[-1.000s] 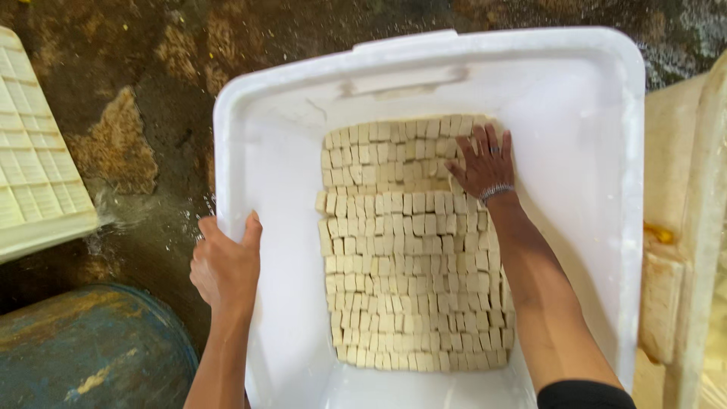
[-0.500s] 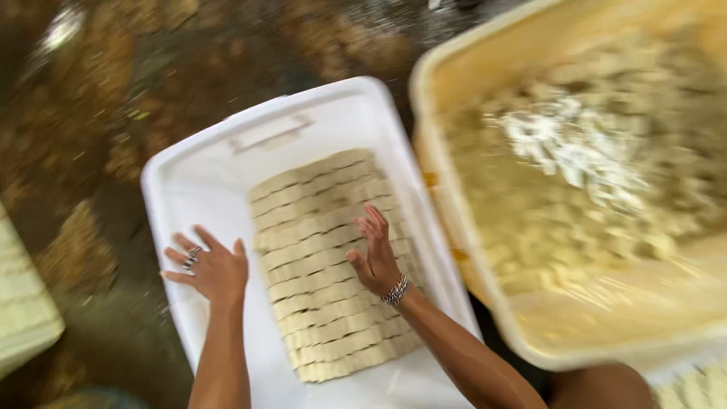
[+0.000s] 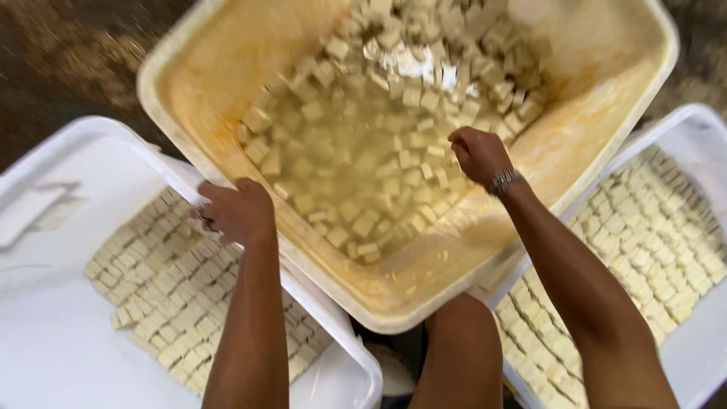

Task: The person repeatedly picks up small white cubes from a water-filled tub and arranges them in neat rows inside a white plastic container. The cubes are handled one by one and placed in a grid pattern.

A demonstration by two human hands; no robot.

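Observation:
A big yellowish tub (image 3: 606, 129) holds cloudy liquid and many loose pale tofu cubes (image 3: 379, 151). My right hand (image 3: 478, 155), with a beaded bracelet at the wrist, hovers over the cubes with its fingers curled down; what they hold is hidden. My left hand (image 3: 236, 212) is closed over the rim of the left white tub (image 3: 53, 341), right where it meets the yellow tub's edge. A flat layer of tofu cubes (image 3: 163, 288) lies in that white tub.
A second white tub (image 3: 700, 121) on the right holds tofu cubes (image 3: 644, 250) packed in tidy rows. My knee (image 3: 462, 348) is between the two white tubs, below the yellow tub. Dark wet ground (image 3: 68, 53) shows at the top left.
The view has swung right onto the yellow tub. My right hand left the tofu layer in the white tub and is now over the loose cubes. My left hand shifted to the rim.

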